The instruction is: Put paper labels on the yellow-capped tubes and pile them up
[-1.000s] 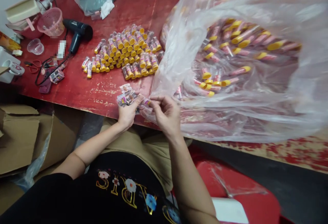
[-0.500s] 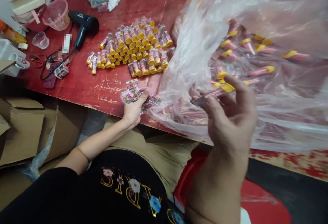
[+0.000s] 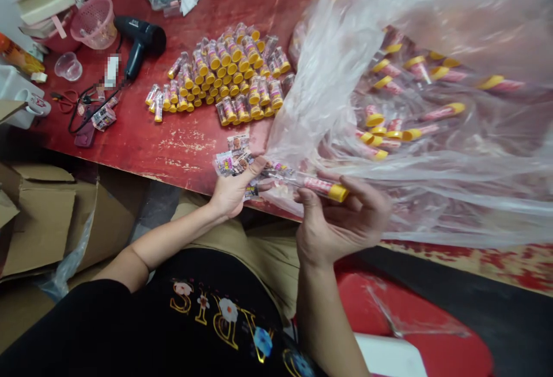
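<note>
My left hand [image 3: 233, 190] is closed on a bunch of small printed packets [image 3: 233, 161] at the table's front edge. My right hand [image 3: 341, 216] grips a clear tube [image 3: 322, 186] with a pink label and a yellow cap, its capped end to the right. The tube's other end reaches toward the packets by my left fingers; whether they touch is unclear. Behind, a stack of similar yellow-capped tubes [image 3: 224, 72] lies on the red table [image 3: 181, 152]. More such tubes [image 3: 443, 112] rest in a large clear plastic bag [image 3: 496, 187] at the right.
A black hair dryer [image 3: 138, 43] and its cord lie at the back left, near a pink basket [image 3: 93, 23], red-handled scissors [image 3: 64, 101] and a white mug [image 3: 34, 102]. Cardboard boxes [image 3: 43, 216] stand below the table's left side. A red stool [image 3: 432, 319] is at the lower right.
My right hand has moved left and down from over the bag, bringing the tube beside my left hand. My left hand has shifted slightly right with the packets.
</note>
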A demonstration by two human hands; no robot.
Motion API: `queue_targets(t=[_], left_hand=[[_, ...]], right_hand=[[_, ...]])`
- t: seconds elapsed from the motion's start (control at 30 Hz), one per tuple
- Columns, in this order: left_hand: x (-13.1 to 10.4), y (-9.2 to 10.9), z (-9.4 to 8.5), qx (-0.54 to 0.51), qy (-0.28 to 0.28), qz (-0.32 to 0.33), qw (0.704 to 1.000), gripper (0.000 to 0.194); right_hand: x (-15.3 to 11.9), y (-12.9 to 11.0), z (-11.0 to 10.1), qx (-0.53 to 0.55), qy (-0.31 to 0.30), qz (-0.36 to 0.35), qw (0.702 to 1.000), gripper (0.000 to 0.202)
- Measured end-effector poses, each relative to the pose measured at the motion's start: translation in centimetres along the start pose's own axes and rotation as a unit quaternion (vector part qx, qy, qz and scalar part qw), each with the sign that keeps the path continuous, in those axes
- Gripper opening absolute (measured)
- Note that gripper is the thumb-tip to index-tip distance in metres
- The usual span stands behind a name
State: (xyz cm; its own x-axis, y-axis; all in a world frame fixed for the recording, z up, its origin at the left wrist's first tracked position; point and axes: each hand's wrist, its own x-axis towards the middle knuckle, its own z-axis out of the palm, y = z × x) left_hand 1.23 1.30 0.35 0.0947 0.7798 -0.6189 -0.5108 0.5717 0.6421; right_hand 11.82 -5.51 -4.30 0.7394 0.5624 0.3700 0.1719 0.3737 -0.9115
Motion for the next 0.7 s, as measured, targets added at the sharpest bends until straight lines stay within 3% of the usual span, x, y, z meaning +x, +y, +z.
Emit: queue_targets(t=[0.13, 0.27, 0.37, 0.43, 0.53, 0.7], left_hand=[[0.0, 0.2, -0.8, 0.002, -0.021, -0.034, 0.999, 0.054], [0.0, 0.1, -1.7, 0.047, -0.069, -0.029, 0.996, 0.048], [-0.2, -0.1, -2.1, 0.060, -0.116, 0.031, 0.991, 0.057], [-0.3, -0.3, -2.3, 0.064, -0.137, 0.079, 0.985, 0.069], [-0.3, -0.5, -2.7, 0.094, -0.146, 0.110, 0.979, 0.079], [-0.1, -0.8, -3.4, 0.116, -0.156, 0.116, 0.974, 0.072]], right_hand=[[-1.2, -0.8, -1.3, 0.029, -0.106, 0.032, 0.993, 0.023], [-1.3, -0.7, -2.9, -0.002, -0.209, 0.048, 0.977, 0.035], [-1.0, -0.6, -3.0, -0.031, -0.258, 0.031, 0.965, 0.046], [-0.8, -0.7, -2.3, -0.033, -0.241, -0.010, 0.970, 0.045], [-0.8, -1.1, -0.9, -0.035, -0.160, -0.061, 0.985, 0.041], [-1.1, -1.0, 0.8, -0.048, -0.090, -0.039, 0.994, 0.024]])
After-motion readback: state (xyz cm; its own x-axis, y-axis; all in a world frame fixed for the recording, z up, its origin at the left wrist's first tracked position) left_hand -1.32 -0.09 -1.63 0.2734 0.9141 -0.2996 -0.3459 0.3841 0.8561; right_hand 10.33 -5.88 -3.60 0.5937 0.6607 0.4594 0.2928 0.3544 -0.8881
